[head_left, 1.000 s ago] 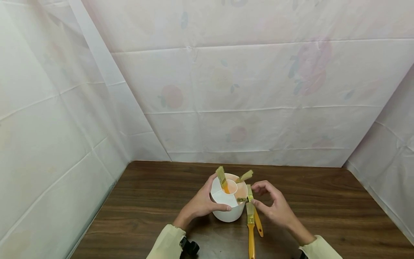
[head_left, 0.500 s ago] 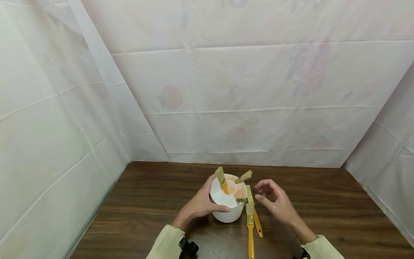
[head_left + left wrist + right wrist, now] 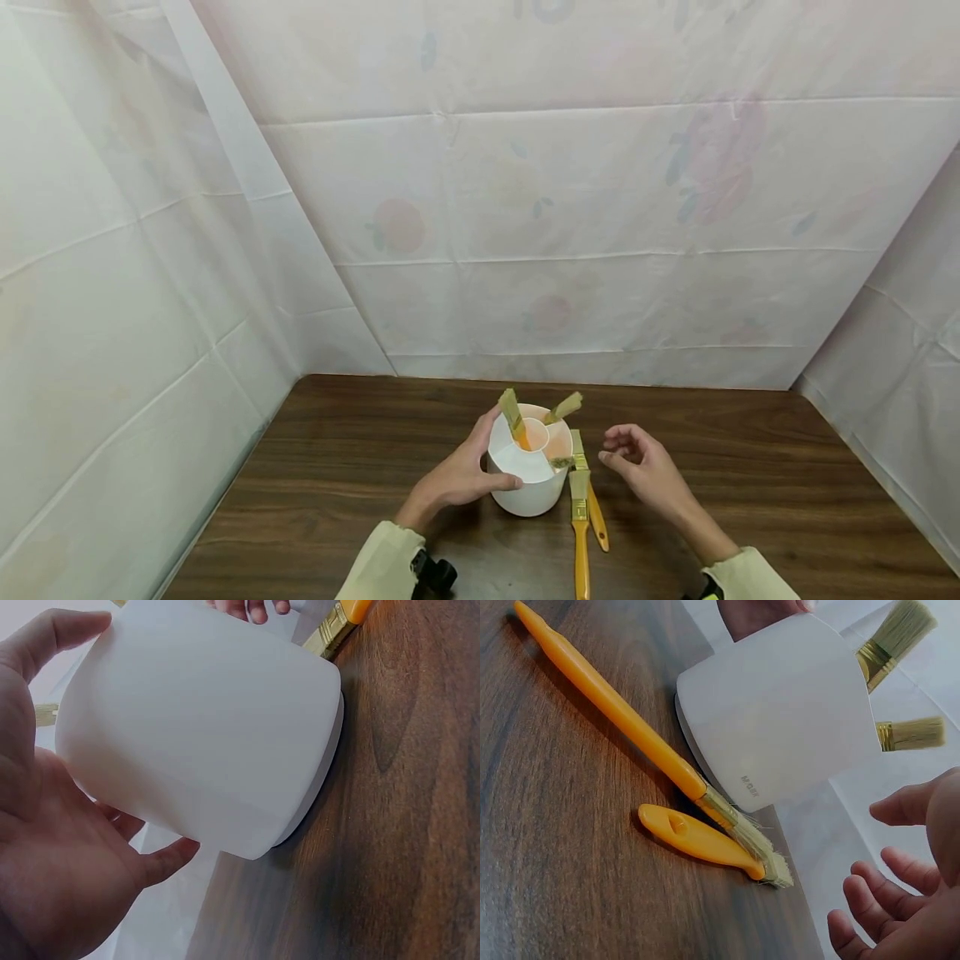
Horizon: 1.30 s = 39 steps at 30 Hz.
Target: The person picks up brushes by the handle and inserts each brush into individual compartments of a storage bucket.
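A white round desk organizer, divided into compartments, stands upright on the table. My left hand grips its left side, thumb on the near wall and fingers round the back. Out of its top stick the bristles of a paintbrush at the left, another paintbrush leaning right, and a third brush tip low at the near rim. My right hand hovers to the right with fingers loosely bent, holding nothing. Two yellow-handled paintbrushes lie between it and the organizer, the longer brush overlapping the shorter brush.
The dark wood-grain table extends left and right of the hands. White sheeting with faded fruit prints hangs behind it and along both sides. A black wrist camera sits at my left cuff.
My right hand has drawn back to the right, away from the brushes and organizer, its fingers closer together. The left thumb has slid slightly left on the organizer's wall. The brushes stay put.
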### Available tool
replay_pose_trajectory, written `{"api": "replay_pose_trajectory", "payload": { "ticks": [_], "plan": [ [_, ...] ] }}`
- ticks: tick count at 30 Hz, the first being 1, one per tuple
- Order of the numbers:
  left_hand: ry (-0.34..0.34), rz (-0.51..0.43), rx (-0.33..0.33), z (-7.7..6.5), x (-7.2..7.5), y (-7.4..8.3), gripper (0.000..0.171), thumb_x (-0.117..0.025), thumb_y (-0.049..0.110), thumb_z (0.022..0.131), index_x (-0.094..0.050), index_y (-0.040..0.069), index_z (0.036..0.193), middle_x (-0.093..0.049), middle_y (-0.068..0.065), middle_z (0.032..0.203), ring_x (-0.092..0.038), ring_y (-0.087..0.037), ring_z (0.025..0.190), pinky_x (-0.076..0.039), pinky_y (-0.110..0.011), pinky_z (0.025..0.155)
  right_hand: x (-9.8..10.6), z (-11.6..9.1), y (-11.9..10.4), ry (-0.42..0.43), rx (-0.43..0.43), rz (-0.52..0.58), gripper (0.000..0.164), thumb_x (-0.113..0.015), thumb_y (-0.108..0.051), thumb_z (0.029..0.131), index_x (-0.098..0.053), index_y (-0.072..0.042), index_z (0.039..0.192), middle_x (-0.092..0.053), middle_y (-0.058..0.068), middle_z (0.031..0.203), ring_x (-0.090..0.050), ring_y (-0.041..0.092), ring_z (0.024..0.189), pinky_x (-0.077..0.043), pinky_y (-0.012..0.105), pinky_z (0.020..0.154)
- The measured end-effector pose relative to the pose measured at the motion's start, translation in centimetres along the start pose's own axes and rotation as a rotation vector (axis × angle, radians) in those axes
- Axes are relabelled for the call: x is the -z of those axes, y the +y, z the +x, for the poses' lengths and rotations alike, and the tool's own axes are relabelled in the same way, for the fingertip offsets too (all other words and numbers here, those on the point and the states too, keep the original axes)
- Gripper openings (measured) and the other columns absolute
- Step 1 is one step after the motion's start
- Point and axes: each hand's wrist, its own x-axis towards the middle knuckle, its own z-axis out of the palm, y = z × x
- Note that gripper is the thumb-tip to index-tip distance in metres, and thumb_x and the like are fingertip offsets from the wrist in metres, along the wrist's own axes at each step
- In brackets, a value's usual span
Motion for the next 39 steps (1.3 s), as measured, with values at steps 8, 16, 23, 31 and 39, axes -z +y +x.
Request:
{"api": "replay_pose_trajectory", "payload": {
  "ticks": [8, 16, 23, 31, 39],
  "plan": [
    [0.011, -0.003, 0.011, 0.1, 0.0, 0.0, 0.109, -0.081, 0.034, 0.079, -0.009, 0.021, 0.159, -0.016, -0.006, 0.163, -0.021, -0.028, 0.148, -0.022, -0.063, 0.114, -0.3, 0.2, 0.9, -0.048, -0.091, -0.039, 0.032, -0.072, -0.011, 0.089, -0.059, 0.000, 0.116, -0.065, 0.010, 0.103, -0.057, 0.016, 0.086, -0.047, 0.026, 0.070],
    [0.030, -0.015, 0.021, 0.1, 0.1, -0.2, 0.109, -0.085, 0.038, 0.076, -0.012, 0.029, 0.157, -0.031, -0.001, 0.157, -0.028, -0.026, 0.146, -0.023, -0.064, 0.113, -1.3, -0.4, 1.5, -0.078, -0.131, -0.066, 0.033, -0.075, -0.011, 0.086, -0.060, 0.000, 0.112, -0.064, 0.005, 0.093, -0.055, 0.016, 0.078, -0.046, 0.025, 0.061],
    [0.058, -0.035, -0.005, 0.3, -0.1, -0.3, 0.110, -0.088, 0.036, 0.072, -0.016, 0.023, 0.154, -0.040, -0.002, 0.151, -0.037, -0.024, 0.141, -0.024, -0.059, 0.113, -1.7, -1.3, 1.5, -0.098, -0.140, -0.040, 0.034, -0.075, -0.011, 0.084, -0.059, 0.001, 0.112, -0.063, 0.006, 0.092, -0.055, 0.015, 0.076, -0.046, 0.026, 0.059],
    [0.065, -0.049, -0.008, 0.3, -0.3, -0.2, 0.112, -0.089, 0.036, 0.072, -0.014, 0.026, 0.154, -0.041, -0.002, 0.148, -0.040, -0.022, 0.138, -0.025, -0.059, 0.113, -2.1, -1.8, 1.9, -0.111, -0.169, -0.004, 0.036, -0.077, -0.012, 0.083, -0.059, 0.001, 0.111, -0.061, 0.007, 0.091, -0.053, 0.017, 0.075, -0.047, 0.028, 0.055],
    [0.074, -0.022, 0.011, 0.3, -0.4, -0.1, 0.115, -0.089, 0.039, 0.071, -0.014, 0.027, 0.157, -0.026, -0.003, 0.158, -0.030, -0.026, 0.144, -0.024, -0.061, 0.113, -2.4, -2.0, 2.1, -0.150, -0.168, -0.016, 0.041, -0.079, -0.013, 0.081, -0.057, 0.002, 0.112, -0.060, 0.008, 0.092, -0.053, 0.018, 0.076, -0.045, 0.026, 0.057]
  ]
}}
